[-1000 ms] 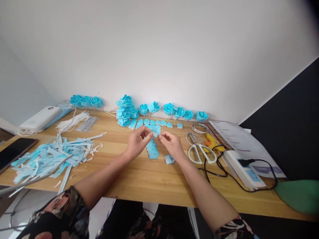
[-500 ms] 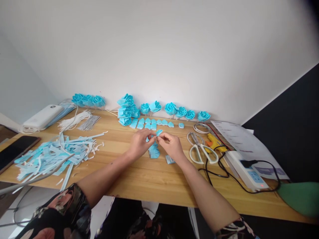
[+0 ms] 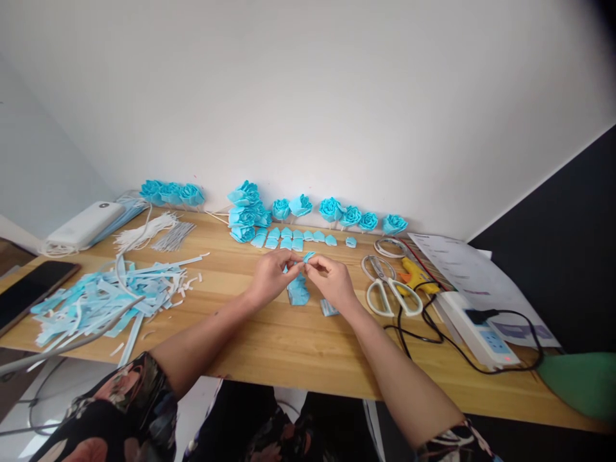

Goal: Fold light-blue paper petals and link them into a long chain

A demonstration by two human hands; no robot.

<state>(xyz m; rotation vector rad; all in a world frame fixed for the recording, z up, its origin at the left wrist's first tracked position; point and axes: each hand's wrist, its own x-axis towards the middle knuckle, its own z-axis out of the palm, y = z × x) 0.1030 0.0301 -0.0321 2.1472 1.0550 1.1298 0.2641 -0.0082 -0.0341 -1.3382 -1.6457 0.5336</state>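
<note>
Above the middle of the table, my left hand (image 3: 273,277) and my right hand (image 3: 332,280) meet fingertip to fingertip. Both pinch a small blue petal (image 3: 308,256), its upper part showing between the fingers. Just beneath the hands lies a stack of blue petals (image 3: 298,292), partly covered by them. Under my right wrist rests another small pale blue piece (image 3: 329,307). Behind my hands, cut blue petals (image 3: 285,239) lie in short rows. Finished-looking blue flowers (image 3: 331,209) line the wall.
Scissors (image 3: 392,292), a yellow glue gun (image 3: 414,276) and a power strip (image 3: 486,333) with black cable occupy the right side. A heap of blue and white strips (image 3: 110,298), a phone (image 3: 36,292), grey wires (image 3: 175,237) and a white power bank (image 3: 86,224) are at left.
The visible part of the petal between my fingertips looks slightly narrower and more tilted. Both hands stay almost in place; the whole view has shifted very slightly.
</note>
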